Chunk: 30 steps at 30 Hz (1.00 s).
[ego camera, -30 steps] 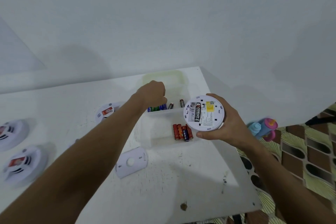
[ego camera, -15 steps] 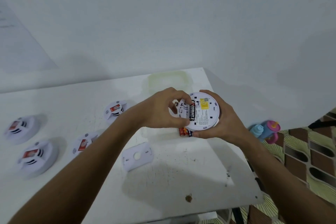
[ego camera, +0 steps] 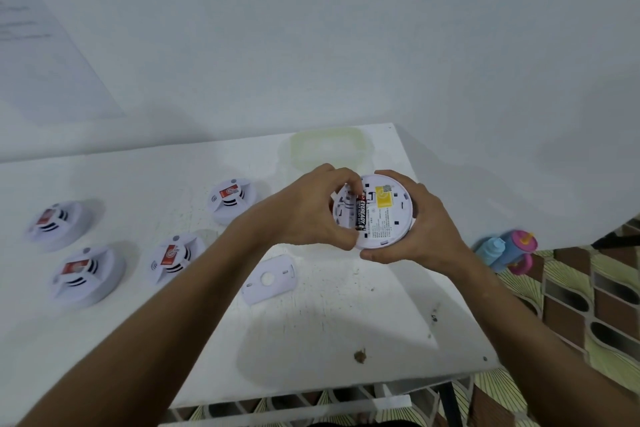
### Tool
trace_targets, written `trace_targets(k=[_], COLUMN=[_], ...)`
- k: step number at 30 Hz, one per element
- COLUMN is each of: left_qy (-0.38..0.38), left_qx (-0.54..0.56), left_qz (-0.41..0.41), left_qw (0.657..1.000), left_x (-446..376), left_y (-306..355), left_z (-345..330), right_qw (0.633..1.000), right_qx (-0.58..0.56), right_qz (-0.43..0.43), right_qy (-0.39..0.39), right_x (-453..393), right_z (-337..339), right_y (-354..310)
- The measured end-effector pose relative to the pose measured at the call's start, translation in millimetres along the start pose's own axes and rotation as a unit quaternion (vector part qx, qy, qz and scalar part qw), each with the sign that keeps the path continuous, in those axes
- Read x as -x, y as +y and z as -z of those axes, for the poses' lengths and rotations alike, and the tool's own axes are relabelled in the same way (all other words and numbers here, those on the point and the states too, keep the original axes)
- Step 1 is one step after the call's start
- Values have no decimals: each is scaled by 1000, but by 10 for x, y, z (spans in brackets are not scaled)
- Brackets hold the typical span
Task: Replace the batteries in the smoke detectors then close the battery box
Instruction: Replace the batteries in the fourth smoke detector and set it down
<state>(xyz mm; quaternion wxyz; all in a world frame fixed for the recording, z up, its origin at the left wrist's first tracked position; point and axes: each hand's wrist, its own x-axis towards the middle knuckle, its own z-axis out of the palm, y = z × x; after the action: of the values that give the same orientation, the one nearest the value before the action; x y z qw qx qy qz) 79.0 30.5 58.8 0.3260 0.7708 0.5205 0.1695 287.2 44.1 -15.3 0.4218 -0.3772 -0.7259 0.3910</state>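
My right hand (ego camera: 412,234) grips a round white smoke detector (ego camera: 384,211), held above the table with its back toward me. A black Eveready battery (ego camera: 361,213) lies in its open compartment. My left hand (ego camera: 304,210) curls over the detector's left side, fingertips at the top end of a battery with a red tip. The clear battery box is almost wholly hidden behind my hands; only its open yellowish lid (ego camera: 327,146) shows beyond them. The detector's white cover plate (ego camera: 270,279) lies flat on the table below my hands.
Several more smoke detectors sit face up on the white table (ego camera: 311,329), among them one (ego camera: 232,201) near my left wrist and one (ego camera: 171,256) left of the plate. A blue and pink bottle (ego camera: 505,248) lies on the patterned floor past the table's right edge.
My left hand left the battery box and came to the detector with a battery. Both hands and the detector now cover the box, and the view has shifted right.
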Motion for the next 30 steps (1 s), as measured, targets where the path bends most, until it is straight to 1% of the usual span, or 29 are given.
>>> trace_targets(k=[2, 5, 7, 9, 11, 13, 17, 19, 21, 22, 24, 26, 30], left_qy=[-6, 2, 28, 74, 124, 159, 174, 196, 250, 279, 305, 285, 200], left_qx=[-18, -13, -2, 13, -1, -14, 51, 118, 184, 187, 126, 73, -18], left_qz=[6, 0, -9, -20, -31, -41, -33, -15, 20, 41, 84, 117, 165], left_qw=[1000, 1000, 1000, 997, 992, 986, 983, 973, 950, 941, 940, 948, 966], left_x=[-16, -24, -33, -59, -104, -144, -226, -305, -439, -527, -706, -881, -1182], left_y=[7, -2, -14, -25, -33, -31, 16, 23, -36, -103, -283, -483, -759], left_z=[-9, -29, -37, -58, -82, -109, -132, -98, -14, 34, 110, 121, -19], right_qw=[1000, 1000, 1000, 1000, 1000, 1000, 1000, 1000, 999, 998, 997, 997, 998], right_qx=[20, 11, -18, -24, -21, -19, -2, -1, 1, 5, 11, 10, -3], right_qz=[2, 4, 4, 9, 8, 2, 11, -2, -29, -42, -57, -56, -53], right_qy=[-5, -6, 2, 4, 1, 4, 11, 25, 39, 42, 41, 42, 39], right_x=[16, 25, 10, -7, -12, -17, -63, -62, -27, -6, 25, 37, 4], right_z=[-11, 0, 36, 62, 59, 52, 71, 94, 125, 148, 195, 236, 292], right_y=[9, 27, 10, -6, -5, 10, 1, 62, 186, 251, 331, 362, 350])
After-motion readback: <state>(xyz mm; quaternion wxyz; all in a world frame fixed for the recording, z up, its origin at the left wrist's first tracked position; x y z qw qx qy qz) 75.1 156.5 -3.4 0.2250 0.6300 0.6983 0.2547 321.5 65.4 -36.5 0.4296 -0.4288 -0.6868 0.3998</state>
